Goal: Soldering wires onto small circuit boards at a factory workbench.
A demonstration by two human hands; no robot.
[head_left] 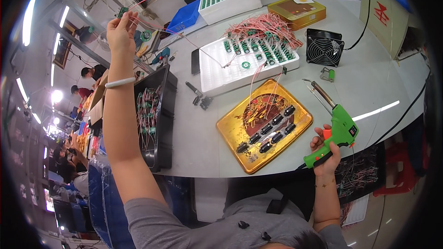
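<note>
My left hand (121,34) is raised at the upper left, its fingers pinching a small green circuit board (122,12) with thin red and white wires trailing from it. At the right, my right hand (328,157) wraps round the handle of a green soldering gun (342,122), whose metal tip points up and left over the table. Left of the gun lies a gold tin lid (230,122) with several small black parts (266,129) on it. Behind the lid, a white foam tray (214,76) holds rows of green boards with pink-red wires (265,27) heaped at its back.
A black fan (324,48) and a green solder holder (327,74) stand right of the tray. Farther back are a gold box (295,14), another foam tray (226,9) and a blue box (184,17). A black bin (165,110) of wired boards sits left. People work beyond.
</note>
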